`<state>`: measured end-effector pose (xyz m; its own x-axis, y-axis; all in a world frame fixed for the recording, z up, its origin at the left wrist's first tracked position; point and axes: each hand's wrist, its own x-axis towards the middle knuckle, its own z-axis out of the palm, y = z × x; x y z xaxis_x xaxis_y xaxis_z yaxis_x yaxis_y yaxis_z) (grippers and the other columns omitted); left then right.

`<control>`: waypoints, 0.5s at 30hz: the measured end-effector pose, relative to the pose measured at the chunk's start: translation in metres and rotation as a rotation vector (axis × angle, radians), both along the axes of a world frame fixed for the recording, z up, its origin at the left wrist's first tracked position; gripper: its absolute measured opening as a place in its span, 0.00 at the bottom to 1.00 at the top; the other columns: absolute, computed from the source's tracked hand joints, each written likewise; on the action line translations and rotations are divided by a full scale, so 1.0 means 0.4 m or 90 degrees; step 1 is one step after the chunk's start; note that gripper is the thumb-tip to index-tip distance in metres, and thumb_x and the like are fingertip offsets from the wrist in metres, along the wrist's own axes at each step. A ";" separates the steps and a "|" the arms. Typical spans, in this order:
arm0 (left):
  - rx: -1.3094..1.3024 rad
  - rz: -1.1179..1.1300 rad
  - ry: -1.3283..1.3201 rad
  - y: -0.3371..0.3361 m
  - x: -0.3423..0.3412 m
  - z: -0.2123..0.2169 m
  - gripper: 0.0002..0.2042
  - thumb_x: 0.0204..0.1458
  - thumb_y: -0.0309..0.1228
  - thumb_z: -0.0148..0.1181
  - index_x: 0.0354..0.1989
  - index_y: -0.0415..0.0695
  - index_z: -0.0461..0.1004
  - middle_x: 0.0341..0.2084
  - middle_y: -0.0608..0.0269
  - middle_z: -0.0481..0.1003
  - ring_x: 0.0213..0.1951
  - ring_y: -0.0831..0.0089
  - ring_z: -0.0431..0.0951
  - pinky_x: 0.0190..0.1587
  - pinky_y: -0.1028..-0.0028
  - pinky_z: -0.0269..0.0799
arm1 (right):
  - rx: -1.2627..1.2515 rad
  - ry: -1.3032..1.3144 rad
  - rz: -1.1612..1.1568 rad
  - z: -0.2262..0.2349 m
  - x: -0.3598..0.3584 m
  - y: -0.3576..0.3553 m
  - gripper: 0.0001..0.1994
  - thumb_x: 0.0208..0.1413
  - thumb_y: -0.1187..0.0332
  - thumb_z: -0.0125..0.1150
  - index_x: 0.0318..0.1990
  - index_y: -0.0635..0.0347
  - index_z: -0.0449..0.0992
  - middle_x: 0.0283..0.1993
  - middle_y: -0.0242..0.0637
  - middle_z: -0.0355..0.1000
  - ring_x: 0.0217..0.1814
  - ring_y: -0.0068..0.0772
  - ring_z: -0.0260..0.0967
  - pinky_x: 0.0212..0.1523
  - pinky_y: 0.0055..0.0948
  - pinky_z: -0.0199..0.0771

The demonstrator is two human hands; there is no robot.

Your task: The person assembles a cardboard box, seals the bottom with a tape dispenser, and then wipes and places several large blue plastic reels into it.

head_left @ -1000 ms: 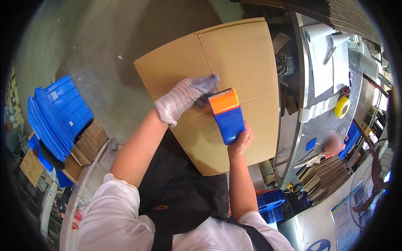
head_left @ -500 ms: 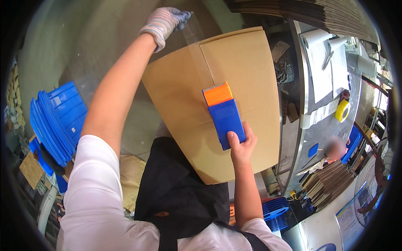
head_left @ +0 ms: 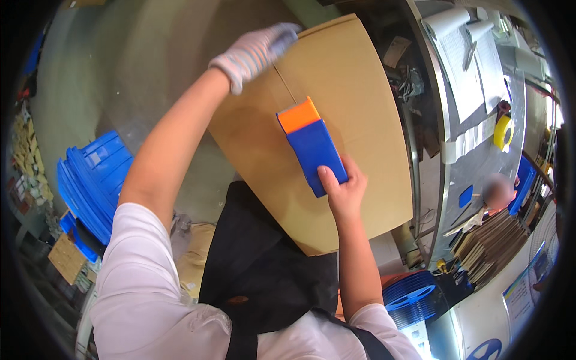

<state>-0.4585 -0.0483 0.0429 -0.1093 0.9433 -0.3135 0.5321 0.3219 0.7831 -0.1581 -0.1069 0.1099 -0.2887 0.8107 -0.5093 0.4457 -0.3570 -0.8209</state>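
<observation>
Taping the top seam of a closed cardboard box (head_left: 360,138).

The bare right hand (head_left: 343,193) has its fingers (head_left: 327,177) closed around the near end of a blue tape dispenser (head_left: 313,150), whose orange front end points away along the box's centre seam and rests on the box top. The gloved left hand (head_left: 255,51) reaches to the far edge of the box, fingers curled over that edge at the end of the seam, well apart from the dispenser. The box lies flat in front of the person, against the black apron (head_left: 264,264). To the right runs a metal surface (head_left: 480,156) carrying papers and a yellow tape roll (head_left: 503,132). A stack of blue plastic lids (head_left: 90,180) sits on the floor at the left.
</observation>
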 end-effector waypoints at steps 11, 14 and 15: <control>0.157 -0.174 0.585 -0.021 0.102 -0.051 0.31 0.56 0.44 0.50 0.67 0.47 0.52 0.64 0.49 0.57 0.61 0.49 0.61 0.62 0.56 0.57 | -0.025 -0.160 0.110 0.092 0.236 -0.022 0.22 0.42 0.53 0.71 0.26 0.66 0.71 0.21 0.49 0.69 0.22 0.44 0.69 0.27 0.35 0.70; 0.170 -0.187 0.648 -0.019 0.104 -0.054 0.32 0.57 0.46 0.47 0.68 0.49 0.51 0.65 0.49 0.56 0.62 0.49 0.59 0.63 0.53 0.54 | -0.085 -0.298 0.169 0.128 0.462 -0.127 0.22 0.40 0.53 0.71 0.26 0.65 0.72 0.22 0.50 0.70 0.24 0.51 0.69 0.29 0.37 0.70; 0.178 -0.186 0.668 -0.023 0.097 -0.065 0.32 0.57 0.48 0.47 0.68 0.49 0.51 0.65 0.50 0.56 0.62 0.49 0.59 0.63 0.52 0.53 | -0.081 -0.308 0.141 0.140 0.547 -0.176 0.22 0.40 0.53 0.71 0.26 0.65 0.72 0.22 0.50 0.70 0.25 0.52 0.69 0.29 0.37 0.70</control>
